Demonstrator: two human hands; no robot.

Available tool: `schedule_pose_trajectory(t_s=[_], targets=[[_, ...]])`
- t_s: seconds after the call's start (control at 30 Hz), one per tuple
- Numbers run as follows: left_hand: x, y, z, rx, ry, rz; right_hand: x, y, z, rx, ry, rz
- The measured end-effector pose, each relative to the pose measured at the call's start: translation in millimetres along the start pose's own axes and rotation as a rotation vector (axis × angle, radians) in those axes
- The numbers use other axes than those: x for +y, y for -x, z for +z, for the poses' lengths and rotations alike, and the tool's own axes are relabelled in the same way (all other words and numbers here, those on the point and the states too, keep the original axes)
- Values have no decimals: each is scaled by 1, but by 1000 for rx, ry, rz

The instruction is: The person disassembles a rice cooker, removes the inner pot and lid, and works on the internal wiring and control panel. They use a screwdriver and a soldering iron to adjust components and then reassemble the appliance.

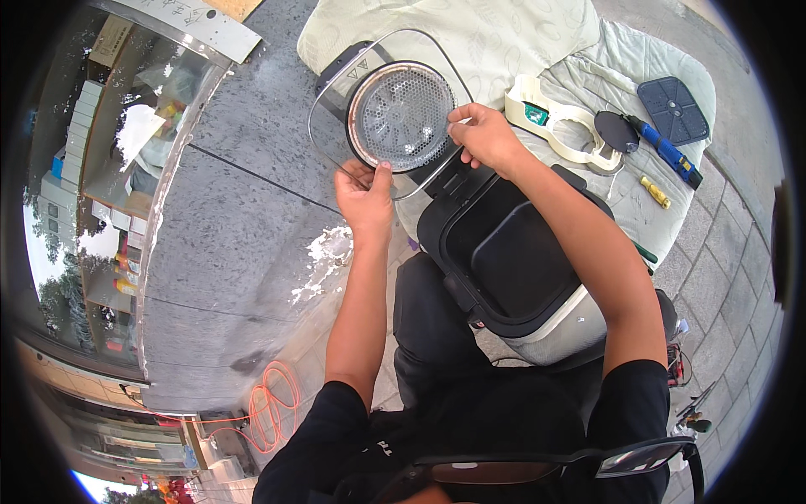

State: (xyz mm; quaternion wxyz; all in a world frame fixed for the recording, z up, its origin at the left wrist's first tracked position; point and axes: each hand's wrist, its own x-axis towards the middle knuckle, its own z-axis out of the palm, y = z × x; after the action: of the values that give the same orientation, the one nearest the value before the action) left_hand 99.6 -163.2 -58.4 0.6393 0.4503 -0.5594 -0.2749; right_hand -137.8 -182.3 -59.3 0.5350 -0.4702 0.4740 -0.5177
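Note:
A thin grey flexible ring loops loosely around a round perforated metal cover on the raised lid of an appliance that looks like an air fryer. My left hand pinches the ring at its lower side, the thumb close to the cover's rim. On the right side, the closed fingers of my right hand hold the same ring. Below the hinge, the black square cavity of the light-coloured appliance body faces up, between my legs.
On a pale padded cloth lie a cream plastic frame with a green circuit board, a dark disc, a blue power screwdriver, a yellow-handled screwdriver and a black tray. An orange hose coils lower left, near glass shelving.

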Motion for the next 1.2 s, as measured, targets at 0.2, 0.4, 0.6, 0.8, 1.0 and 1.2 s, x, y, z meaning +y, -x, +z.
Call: schedule_pose_trajectory(t_s=[0.2,0.4,0.6,0.8,1.0,1.2], targets=[[1,2,14,55,14,-21,34,-36,7,199,231,-183],[-13,1,3,17,-14,-24,52,-47,-2,211,234,-123],[-4,5,2,53,96,-31,23,-20,4,337,458,-121],[2,5,12,35,70,-34,23,-30,-22,281,520,-157],[-10,4,-2,20,19,-47,25,-22,-48,193,402,-189],[-13,3,-9,13,3,-28,-13,27,-92,213,270,-199]])
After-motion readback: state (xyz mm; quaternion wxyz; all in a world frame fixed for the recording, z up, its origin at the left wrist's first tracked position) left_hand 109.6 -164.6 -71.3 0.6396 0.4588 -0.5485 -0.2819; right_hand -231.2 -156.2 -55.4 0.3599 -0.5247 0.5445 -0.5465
